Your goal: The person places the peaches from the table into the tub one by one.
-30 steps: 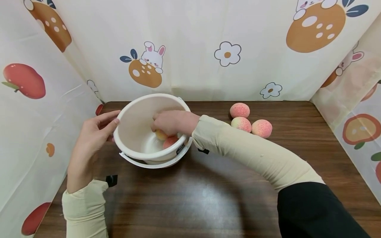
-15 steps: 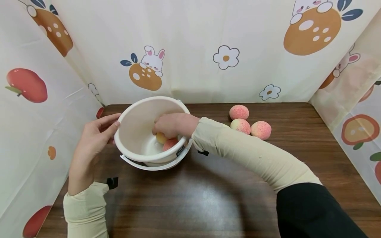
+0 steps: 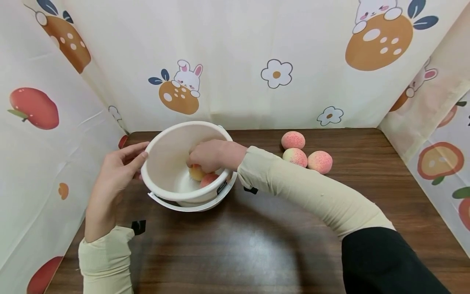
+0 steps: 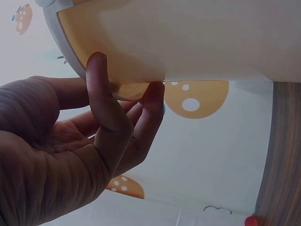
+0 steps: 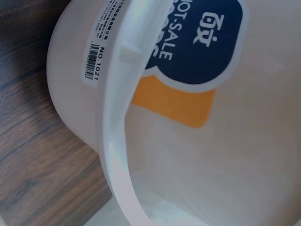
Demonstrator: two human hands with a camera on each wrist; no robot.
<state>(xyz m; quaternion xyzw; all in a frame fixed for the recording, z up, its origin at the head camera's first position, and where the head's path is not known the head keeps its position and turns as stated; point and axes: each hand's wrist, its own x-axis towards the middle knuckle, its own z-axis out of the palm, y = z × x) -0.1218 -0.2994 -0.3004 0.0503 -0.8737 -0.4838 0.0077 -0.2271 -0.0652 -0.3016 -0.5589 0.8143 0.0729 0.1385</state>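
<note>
Two hands, one white bucket and five peaches in sight on one brown tabletop (image 3: pixel 235 249).
At the left of the frame, the left hand (image 3: pixel 115 171) has its grip clamped on the edge of the white bucket (image 3: pixel 161 163), left of centre; the bucket's one handle (image 3: pixel 192 208) hangs along its lower side. Inside, two peaches show: one yellow peach (image 3: pixel 196 173), partly hidden by the right hand (image 3: pixel 213 155), whose grip is curled together on it, and one red peach (image 3: pixel 208 179) just beside it. Right of centre, three pink peaches (image 3: pixel 320 162) cluster on the tabletop beyond the right sleeve (image 3: pixel 304 192).
</note>
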